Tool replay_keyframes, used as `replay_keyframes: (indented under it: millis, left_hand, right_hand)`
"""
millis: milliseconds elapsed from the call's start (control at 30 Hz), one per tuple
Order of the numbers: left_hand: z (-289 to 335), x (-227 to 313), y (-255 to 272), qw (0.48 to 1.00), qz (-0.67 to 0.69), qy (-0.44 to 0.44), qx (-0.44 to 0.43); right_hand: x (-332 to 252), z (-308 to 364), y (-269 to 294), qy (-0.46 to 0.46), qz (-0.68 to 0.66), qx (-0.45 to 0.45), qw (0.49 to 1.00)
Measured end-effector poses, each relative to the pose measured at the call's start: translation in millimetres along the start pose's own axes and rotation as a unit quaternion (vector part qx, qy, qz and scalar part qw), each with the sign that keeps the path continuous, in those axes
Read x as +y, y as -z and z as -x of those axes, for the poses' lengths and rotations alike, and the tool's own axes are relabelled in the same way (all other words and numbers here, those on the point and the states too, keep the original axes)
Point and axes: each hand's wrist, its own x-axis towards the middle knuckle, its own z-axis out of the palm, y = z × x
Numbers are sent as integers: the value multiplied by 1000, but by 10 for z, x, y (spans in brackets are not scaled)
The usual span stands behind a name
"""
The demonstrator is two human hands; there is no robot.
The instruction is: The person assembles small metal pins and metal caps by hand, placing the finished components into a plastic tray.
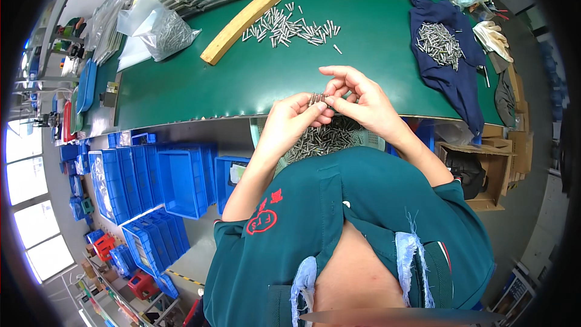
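1. I have a small cluster of metal pins (318, 98) between the two hands, at the fingertips; several pins show side by side, and I judge their long axes to run roughly away from the body, though the fingers hide part of them
2. The left hand (289, 120) pinches that cluster between thumb and fingers, the pins lying at its upper right, so I count it the nearer hand
3. The right hand (364, 102) comes in from the other side, thumb tip at the cluster's right edge, uppermost finger stretched clear; I cannot tell whether it grips a pin
4. Directly under both hands I see a pale green basket (377, 140) of loose dark pins (327, 138)
5. Beyond the left fingertips, farther from the body, I have a loose pin pile (281, 27) beside a wooden strip (260, 12)
6. Well right of the right hand, a navy cloth (439, 82) bears another heap of pins (439, 45)
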Motion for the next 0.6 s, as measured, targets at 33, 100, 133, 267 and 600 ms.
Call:
replay_keyframes:
  millis: [33, 100, 133, 267, 600]
  left_hand:
    - [-5, -7, 2, 1000, 1, 0, -2]
    - [-10, -13, 2, 1000, 1, 1, -4]
    - [-10, -14, 0, 1000, 3, 0, -3]
    - [-13, -19, -10, 1000, -8, 1, 4]
    - [14, 29, -23, 999, -28, -1, 23]
  right_hand:
    - [1, 1, -2, 7, 6, 2, 1000]
    - [0, 3, -1, 3, 3, 1, 1000]
    - [-1, 4, -1, -1, 0, 0, 1000]
    - [15, 6, -14, -7, -1, 3, 1000]
    - [88, 9, -40, 12, -67, 11, 998]
